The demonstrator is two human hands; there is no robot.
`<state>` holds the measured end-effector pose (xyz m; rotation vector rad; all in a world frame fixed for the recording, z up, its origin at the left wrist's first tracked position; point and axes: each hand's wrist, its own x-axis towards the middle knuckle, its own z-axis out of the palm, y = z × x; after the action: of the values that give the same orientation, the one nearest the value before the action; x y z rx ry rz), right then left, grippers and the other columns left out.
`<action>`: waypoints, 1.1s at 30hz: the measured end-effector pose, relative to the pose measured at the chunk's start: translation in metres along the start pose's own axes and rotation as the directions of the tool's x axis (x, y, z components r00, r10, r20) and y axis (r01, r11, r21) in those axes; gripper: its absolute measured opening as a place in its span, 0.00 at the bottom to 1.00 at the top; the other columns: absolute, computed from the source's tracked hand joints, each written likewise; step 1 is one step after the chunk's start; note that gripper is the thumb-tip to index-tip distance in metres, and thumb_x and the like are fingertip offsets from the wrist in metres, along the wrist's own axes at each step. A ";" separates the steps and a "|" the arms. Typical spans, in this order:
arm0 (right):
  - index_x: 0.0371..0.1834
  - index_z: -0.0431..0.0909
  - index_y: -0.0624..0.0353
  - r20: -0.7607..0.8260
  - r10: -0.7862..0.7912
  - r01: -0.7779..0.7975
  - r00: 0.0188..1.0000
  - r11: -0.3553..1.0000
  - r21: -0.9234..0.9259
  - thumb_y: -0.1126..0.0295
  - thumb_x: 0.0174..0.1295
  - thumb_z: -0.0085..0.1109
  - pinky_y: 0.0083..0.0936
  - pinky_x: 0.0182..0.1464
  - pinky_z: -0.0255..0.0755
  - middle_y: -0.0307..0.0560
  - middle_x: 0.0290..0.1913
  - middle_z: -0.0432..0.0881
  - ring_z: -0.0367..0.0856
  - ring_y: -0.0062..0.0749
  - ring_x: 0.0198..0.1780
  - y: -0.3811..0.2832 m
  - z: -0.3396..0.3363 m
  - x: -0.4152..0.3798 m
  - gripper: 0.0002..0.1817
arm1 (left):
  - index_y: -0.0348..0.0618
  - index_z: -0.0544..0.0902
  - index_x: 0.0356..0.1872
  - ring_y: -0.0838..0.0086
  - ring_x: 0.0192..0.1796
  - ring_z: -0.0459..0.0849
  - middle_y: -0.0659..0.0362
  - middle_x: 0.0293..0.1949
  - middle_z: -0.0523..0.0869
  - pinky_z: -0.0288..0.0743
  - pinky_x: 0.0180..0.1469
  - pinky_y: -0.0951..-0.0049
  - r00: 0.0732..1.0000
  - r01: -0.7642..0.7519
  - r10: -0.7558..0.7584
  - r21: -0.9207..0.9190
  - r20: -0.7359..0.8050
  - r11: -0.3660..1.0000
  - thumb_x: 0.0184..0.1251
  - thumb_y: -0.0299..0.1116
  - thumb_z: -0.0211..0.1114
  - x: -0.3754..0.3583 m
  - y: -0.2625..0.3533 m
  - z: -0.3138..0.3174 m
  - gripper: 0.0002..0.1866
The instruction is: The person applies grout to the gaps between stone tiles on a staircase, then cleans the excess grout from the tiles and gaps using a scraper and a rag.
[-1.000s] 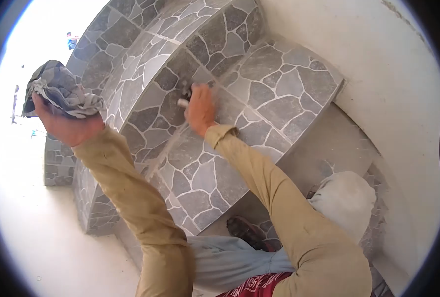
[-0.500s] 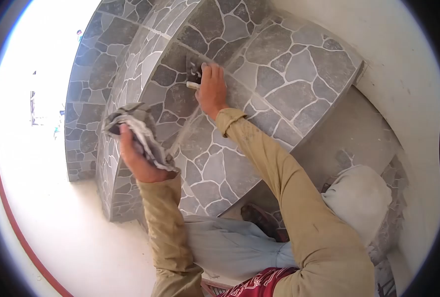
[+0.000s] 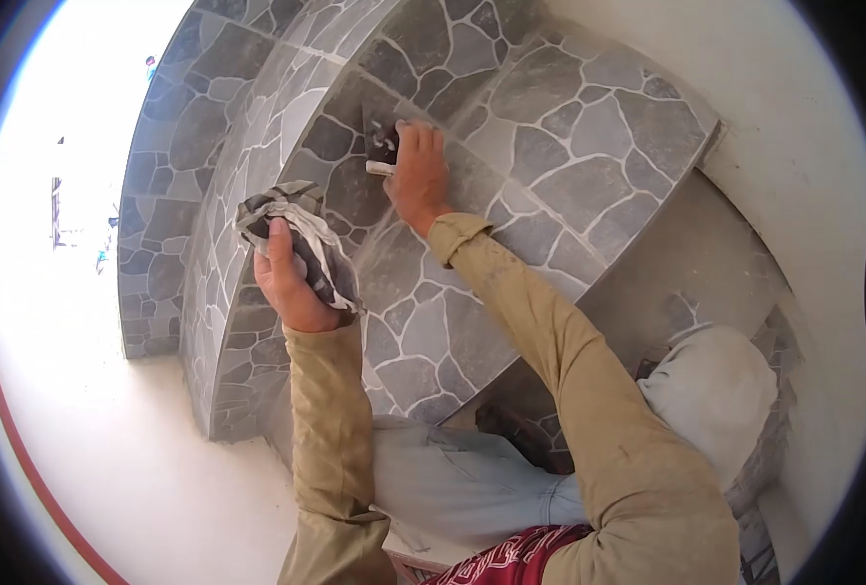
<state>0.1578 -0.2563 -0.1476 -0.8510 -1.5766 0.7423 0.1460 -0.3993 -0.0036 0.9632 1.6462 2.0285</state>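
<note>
My left hand (image 3: 292, 283) is closed around a crumpled, dirty grey-and-white rag (image 3: 331, 249), held up in front of the stone-patterned steps. My right hand (image 3: 420, 180) grips a flat trowel (image 3: 378, 136) against the riser of a step. The blade is dark and rectangular with whitish smears, and a pale handle end sticks out beside my thumb. Around the trowel, the grey stone-patterned tiles (image 3: 433, 322) have light grout lines between their irregular shapes; a dusty grey film covers some of them near the inner corner.
A cream wall (image 3: 648, 39) borders the steps on the upper right. My bent knees in pale trousers (image 3: 472, 478) are close below the tiled edge (image 3: 511, 366). A curved tiled face (image 3: 165, 244) stands at the left, beside a pale floor (image 3: 160, 468) with a red strip (image 3: 33, 478).
My left hand has moved up and to the right with the rag, closer to the right hand. The right hand and trowel stay at nearly the same spot on the riser.
</note>
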 end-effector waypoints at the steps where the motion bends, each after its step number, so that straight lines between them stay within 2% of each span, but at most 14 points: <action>1: 0.62 0.67 0.63 0.015 0.046 -0.046 0.999 0.999 0.002 0.79 0.44 0.74 0.44 0.63 0.69 0.58 0.60 0.70 0.69 0.58 0.62 -0.007 0.004 -0.002 0.38 | 0.34 0.81 0.56 0.72 0.49 0.85 0.56 0.50 0.87 0.77 0.53 0.72 1.000 -0.011 0.011 0.011 -0.005 1.000 0.79 0.39 0.57 0.000 0.001 -0.001 0.18; 6: 0.61 0.68 0.63 0.054 0.136 -0.137 0.989 0.990 0.020 0.78 0.44 0.74 0.44 0.63 0.69 0.58 0.60 0.70 0.69 0.58 0.61 -0.004 0.000 0.003 0.37 | 0.34 0.81 0.55 0.73 0.49 0.85 0.56 0.50 0.87 0.77 0.53 0.72 1.000 -0.013 0.012 -0.010 -0.028 1.000 0.78 0.38 0.57 0.003 -0.001 0.002 0.17; 9: 0.61 0.68 0.63 0.007 0.104 -0.104 0.995 0.995 0.008 0.78 0.44 0.74 0.44 0.64 0.68 0.59 0.60 0.70 0.69 0.58 0.61 -0.001 -0.006 0.006 0.37 | 0.34 0.81 0.55 0.73 0.48 0.85 0.57 0.49 0.88 0.77 0.52 0.73 1.000 -0.010 0.010 0.008 -0.023 1.000 0.78 0.38 0.58 0.002 -0.003 -0.001 0.17; 11: 0.62 0.68 0.63 0.066 0.022 -0.025 0.998 0.999 0.037 0.79 0.44 0.73 0.43 0.64 0.68 0.59 0.60 0.71 0.69 0.58 0.62 -0.009 -0.003 -0.003 0.38 | 0.35 0.82 0.54 0.75 0.46 0.85 0.58 0.47 0.88 0.76 0.49 0.75 1.000 -0.021 0.021 0.003 -0.015 1.000 0.77 0.39 0.59 0.004 -0.002 0.006 0.17; 15: 0.62 0.68 0.64 -0.014 0.047 -0.047 0.999 0.999 0.000 0.81 0.44 0.71 0.43 0.64 0.68 0.59 0.59 0.71 0.69 0.58 0.62 0.006 -0.004 0.005 0.37 | 0.35 0.82 0.53 0.74 0.45 0.85 0.57 0.47 0.88 0.77 0.49 0.74 1.000 -0.003 0.005 0.041 -0.025 0.999 0.77 0.39 0.59 0.001 -0.005 0.007 0.17; 17: 0.59 0.69 0.64 -0.047 0.043 -0.045 0.998 0.998 -0.041 0.77 0.43 0.75 0.43 0.62 0.67 0.59 0.58 0.70 0.71 0.56 0.58 -0.001 -0.001 0.003 0.36 | 0.35 0.82 0.52 0.75 0.44 0.85 0.58 0.46 0.88 0.77 0.48 0.75 1.000 -0.023 0.024 0.032 -0.019 0.999 0.77 0.39 0.59 0.002 -0.003 0.005 0.16; 21: 0.59 0.69 0.64 0.026 0.003 -0.003 1.000 1.000 0.016 0.78 0.45 0.73 0.43 0.62 0.67 0.59 0.58 0.70 0.71 0.56 0.58 -0.004 -0.006 0.000 0.34 | 0.35 0.83 0.51 0.76 0.44 0.85 0.58 0.45 0.88 0.77 0.47 0.75 1.000 -0.016 0.016 0.000 -0.022 1.000 0.77 0.39 0.59 0.002 -0.001 0.010 0.16; 24: 0.58 0.68 0.63 -0.026 0.063 -0.063 0.998 0.998 0.010 0.78 0.46 0.73 0.43 0.62 0.68 0.59 0.58 0.70 0.70 0.56 0.59 0.002 -0.009 0.011 0.34 | 0.36 0.83 0.51 0.76 0.43 0.85 0.59 0.44 0.88 0.77 0.46 0.75 0.999 0.001 0.000 0.023 -0.033 1.000 0.78 0.38 0.58 -0.001 0.001 0.008 0.15; 26: 0.61 0.68 0.64 0.069 0.104 -0.105 0.992 0.994 0.009 0.79 0.43 0.73 0.44 0.63 0.69 0.58 0.58 0.71 0.70 0.58 0.61 -0.007 -0.004 0.002 0.37 | 0.36 0.83 0.50 0.76 0.43 0.85 0.59 0.44 0.88 0.76 0.46 0.75 0.999 -0.032 0.032 -0.005 -0.034 0.999 0.77 0.38 0.59 0.000 0.001 0.011 0.15; 29: 0.61 0.68 0.64 0.044 0.059 -0.057 0.997 0.997 -0.048 0.79 0.43 0.74 0.44 0.63 0.69 0.59 0.58 0.71 0.70 0.58 0.61 0.005 -0.007 0.008 0.37 | 0.35 0.82 0.52 0.75 0.46 0.86 0.57 0.47 0.88 0.77 0.49 0.75 1.000 -0.012 0.012 -0.020 -0.013 1.000 0.77 0.38 0.58 0.001 0.002 0.015 0.16; 33: 0.60 0.68 0.64 -0.004 0.053 -0.053 0.999 0.998 -0.020 0.78 0.44 0.74 0.45 0.64 0.68 0.59 0.58 0.71 0.71 0.58 0.60 0.008 -0.007 0.009 0.37 | 0.33 0.82 0.54 0.73 0.47 0.86 0.56 0.48 0.88 0.77 0.51 0.74 1.000 -0.020 0.020 -0.010 0.007 1.000 0.77 0.38 0.58 -0.002 0.003 0.011 0.17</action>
<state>0.1650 -0.2442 -0.1477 -0.9114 -1.5654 0.7635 0.1557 -0.3934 -0.0002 0.9862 1.6279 2.0417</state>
